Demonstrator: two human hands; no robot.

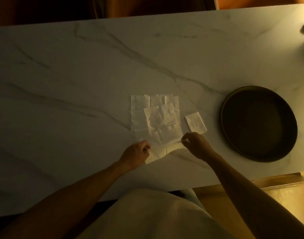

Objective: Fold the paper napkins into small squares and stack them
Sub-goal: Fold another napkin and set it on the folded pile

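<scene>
Folding is underway at lower centre: left hand [137,152] and right hand [195,144] each pinch the near edge of a thin white paper napkin [162,149], lifted off the loose napkin pile [154,116] on the white marble table [78,75], which next probably needs carrying away from the person to the far edge and creasing, then stacking on the small folded white square [195,124] to the right.

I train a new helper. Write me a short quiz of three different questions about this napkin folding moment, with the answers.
1. True or false: the left hand and the right hand both pinch the near edge of one unfolded napkin.
2. Which lies between the pile of open napkins and the dark round tray? A) a folded napkin B) a cup C) scissors
3. Fill in: the tray holds ___ napkins.

Key
1. True.
2. A, the folded napkin lies on the marble table.
3. No.
</scene>
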